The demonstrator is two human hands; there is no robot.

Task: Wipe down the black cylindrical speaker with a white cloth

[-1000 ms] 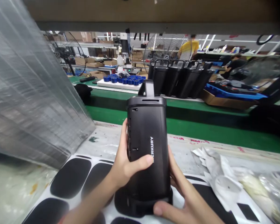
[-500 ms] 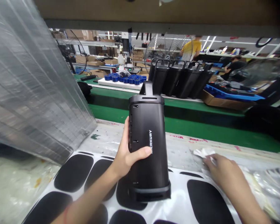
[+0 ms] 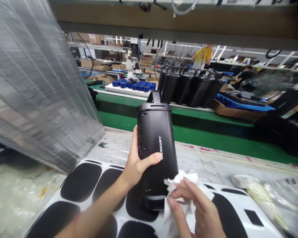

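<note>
My left hand (image 3: 140, 163) is wrapped round the left side of a black speaker-like device (image 3: 157, 132) with a top handle and white "MERKURY" lettering. Its thumb lies across the front, close to the lettering. In my right hand (image 3: 193, 201) is a crumpled white cloth or tissue (image 3: 182, 178), pinched between thumb and fingers at the device's lower right corner. Whether the cloth presses on the casing I cannot tell. Beneath the device spreads a white sheet (image 3: 105, 181) printed with black rounded shapes.
A foil-like silver panel (image 3: 52, 82) stands at left. Beyond the bench runs a green conveyor belt (image 3: 124, 114). Across it stand several similar black devices (image 3: 181, 87), blue round parts (image 3: 135, 86) on a white tray, and a carton with a blue tray (image 3: 243, 102). Clear plastic bags (image 3: 285, 195) lie right.
My right hand has come from the right side of the bench to the device's lower right corner, bringing the white cloth. My left hand keeps its grip on the device.
</note>
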